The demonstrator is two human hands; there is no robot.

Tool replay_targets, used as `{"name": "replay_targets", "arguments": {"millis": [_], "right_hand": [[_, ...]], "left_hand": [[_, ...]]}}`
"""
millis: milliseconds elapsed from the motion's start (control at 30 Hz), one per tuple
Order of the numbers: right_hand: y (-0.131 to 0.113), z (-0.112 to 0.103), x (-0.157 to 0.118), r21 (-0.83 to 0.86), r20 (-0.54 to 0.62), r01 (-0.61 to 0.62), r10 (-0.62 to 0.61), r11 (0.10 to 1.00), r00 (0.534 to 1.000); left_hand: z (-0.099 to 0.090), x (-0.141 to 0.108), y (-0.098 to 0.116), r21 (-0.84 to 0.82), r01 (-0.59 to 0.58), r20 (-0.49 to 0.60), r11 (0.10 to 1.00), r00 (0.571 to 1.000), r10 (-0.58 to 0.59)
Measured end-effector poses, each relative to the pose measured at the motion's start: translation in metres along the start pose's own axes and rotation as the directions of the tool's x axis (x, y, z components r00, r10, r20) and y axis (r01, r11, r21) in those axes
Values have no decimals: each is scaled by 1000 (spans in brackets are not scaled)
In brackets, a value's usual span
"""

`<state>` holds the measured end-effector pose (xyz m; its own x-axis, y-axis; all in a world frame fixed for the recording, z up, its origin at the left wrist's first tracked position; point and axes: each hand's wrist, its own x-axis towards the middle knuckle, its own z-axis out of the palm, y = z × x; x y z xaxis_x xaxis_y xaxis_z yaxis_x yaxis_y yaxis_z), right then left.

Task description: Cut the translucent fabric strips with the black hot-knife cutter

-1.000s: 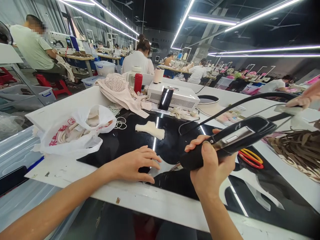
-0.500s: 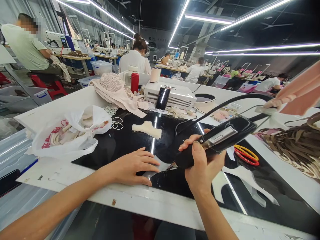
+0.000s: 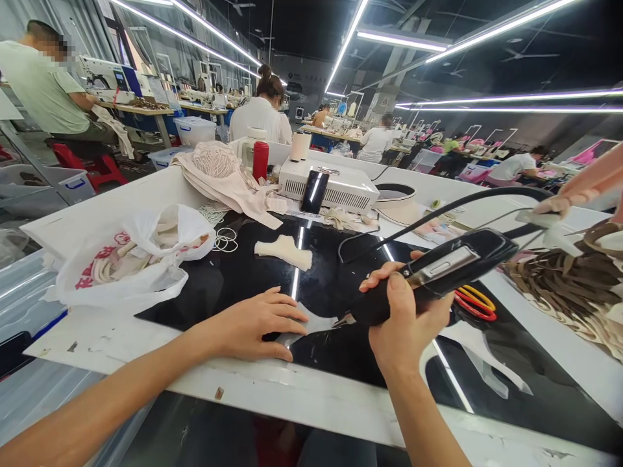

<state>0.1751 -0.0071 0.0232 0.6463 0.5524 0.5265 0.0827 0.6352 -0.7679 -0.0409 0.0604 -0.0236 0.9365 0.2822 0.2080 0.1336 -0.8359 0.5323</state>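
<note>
Here | right hand [image 3: 406,327] clasps black tool [image 3: 467,263] | left hand [image 3: 256,326] spread, pale piece [image 3: 318,323] beneath

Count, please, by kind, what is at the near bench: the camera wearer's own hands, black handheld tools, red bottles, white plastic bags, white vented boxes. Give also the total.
Wearer's left hand and right hand: 2
Black handheld tool: 1
Red bottle: 1
White plastic bag: 1
White vented box: 1
Total: 6

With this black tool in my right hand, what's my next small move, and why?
I'd probably guide the metal tip of the black tool slowly along the pale piece: the tip appears to meet its edge, and your left hand rests on its other end.
</note>
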Motion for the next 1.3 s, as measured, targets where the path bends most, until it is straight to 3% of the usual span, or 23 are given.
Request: {"name": "replay_targets", "arguments": {"millis": [433, 567, 767, 867, 967, 1067, 1100, 1167, 1233, 1300], "right_hand": [[4, 0, 0, -30, 27, 15, -14, 999, 1000], [2, -1, 2, -64, 19, 38, -37, 997, 999], [-5, -6, 5, -156, 37, 63, -58, 986, 998], [-10, -13, 7, -298, 29, 44, -37, 954, 999], [-16, -21, 7, -413, 4, 137, -149, 900, 989], [-20, -30, 1, -442, -80, 325, -398, 836, 914], [-20, -33, -3, -456, -47, 392, -461, 799, 886], [-17, -36, -12, -474, 189, 520, -494, 711, 849], [-7, -36, -22, -466, 507, 582, -338, 666, 793], [8, -32, -29, -472, 667, 539, -116, 698, 736]], "left_hand": [[-1, 0, -1, -20, -3, -19, 1000, 1000, 2], [1, -2, -5, -35, 108, -81, 994, 991, -110], [10, 3, -11, -19, 275, -209, 961, 939, -273], [13, 10, -11, -40, 331, -262, 943, 907, -330], [15, 16, -10, -47, 359, -282, 932, 891, -357], [16, 20, -9, -56, 370, -289, 928, 883, -369], [16, 21, -9, -62, 372, -289, 926, 882, -373], [17, 22, -10, -75, 372, -287, 925, 880, -378], [17, 22, -10, -89, 368, -284, 926, 881, -378], [16, 22, -9, -104, 362, -281, 926, 883, -377]]}}
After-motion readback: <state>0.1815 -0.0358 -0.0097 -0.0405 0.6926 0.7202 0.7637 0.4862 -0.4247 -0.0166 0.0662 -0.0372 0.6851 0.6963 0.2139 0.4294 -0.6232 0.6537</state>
